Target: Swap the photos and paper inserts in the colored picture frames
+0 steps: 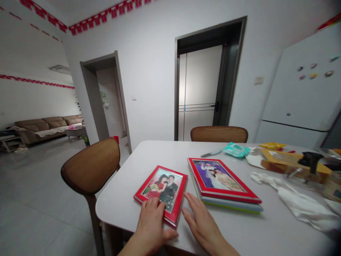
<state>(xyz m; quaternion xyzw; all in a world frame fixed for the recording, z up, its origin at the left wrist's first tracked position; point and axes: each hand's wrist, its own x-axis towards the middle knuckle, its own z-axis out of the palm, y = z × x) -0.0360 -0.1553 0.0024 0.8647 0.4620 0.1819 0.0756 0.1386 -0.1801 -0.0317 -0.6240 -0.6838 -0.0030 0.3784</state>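
Note:
A red picture frame point(179, 199) with a photo of a couple lies flat near the left end of the white table point(128, 199). My left hand point(153, 220) rests its fingers on the frame's lower left part, its thumb stretched out beside the near corner. Along the frame's right edge is my right hand point(201, 222), its fingers extended and nothing held in them. To the right, a larger red frame point(226, 195) with a wedding photo tops a stack that shows blue and green edges.
A white cloth point(295, 202), a glass jug point(301, 176), a jar point(333, 186), a yellow packet point(286, 156), a teal wipes pack point(236, 150) and a knife point(211, 153) lie rightward. Wooden chairs stand at the left point(93, 165) and far side point(218, 134).

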